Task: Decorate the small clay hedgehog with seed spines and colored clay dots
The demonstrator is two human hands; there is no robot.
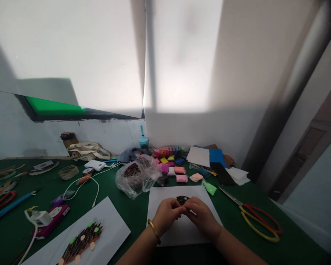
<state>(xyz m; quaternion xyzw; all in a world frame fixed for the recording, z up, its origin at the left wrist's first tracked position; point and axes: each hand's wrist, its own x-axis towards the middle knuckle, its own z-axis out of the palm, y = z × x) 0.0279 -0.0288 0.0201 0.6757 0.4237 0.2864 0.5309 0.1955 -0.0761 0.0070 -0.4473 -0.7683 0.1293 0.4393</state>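
My left hand (167, 215), with a gold bangle at the wrist, and my right hand (204, 217) meet over a white sheet of paper (165, 235). The fingertips of both are pinched together, hiding whatever lies between them. Just beyond them, partly covered by my fingers, a dark spiky shape with pale green dots (181, 199) rests on the sheet. On a second sheet (110, 217) at lower left is a similar figure (81, 243) of dark slivers on a brown base, with green and peach lumps.
Large scissors (253, 213) lie open on the right. Beyond the paper are a clear plastic bag (139, 175) of dark pieces, several coloured clay packets (180, 170) and a green packet (209, 187). A white cable (98, 191) and purple power strip (53, 221) occupy the left.
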